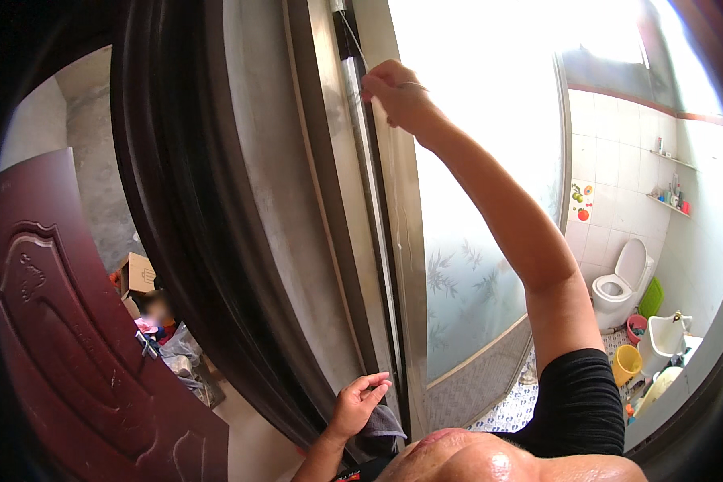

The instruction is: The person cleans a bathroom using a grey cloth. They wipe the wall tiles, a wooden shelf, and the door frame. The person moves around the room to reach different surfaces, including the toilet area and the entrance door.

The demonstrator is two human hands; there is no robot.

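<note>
Raised high at a metal door frame [331, 114], my right hand [397, 96] pinches a thin pale strip [354, 37]. The strip runs up from my fingertips to the top of the frame's channel. Below my hand, a narrow silvery strip [373, 199] runs down the channel beside a dark gap. A loose thin thread [399, 246] hangs along the frame's right-hand face. Low down, my left hand [359, 402] is near the frame, its thumb and forefinger slightly apart with nothing visible between them. A grey cloth [382, 425] shows just below that hand, partly hidden.
Right of the frame is a frosted glass door panel [470, 301] with leaf patterns. Beyond it stand a toilet [614, 289], a yellow bucket [626, 364] and a white basin [663, 337]. At left, a dark red door [66, 337] stands ajar; a person is near a cardboard box [137, 274].
</note>
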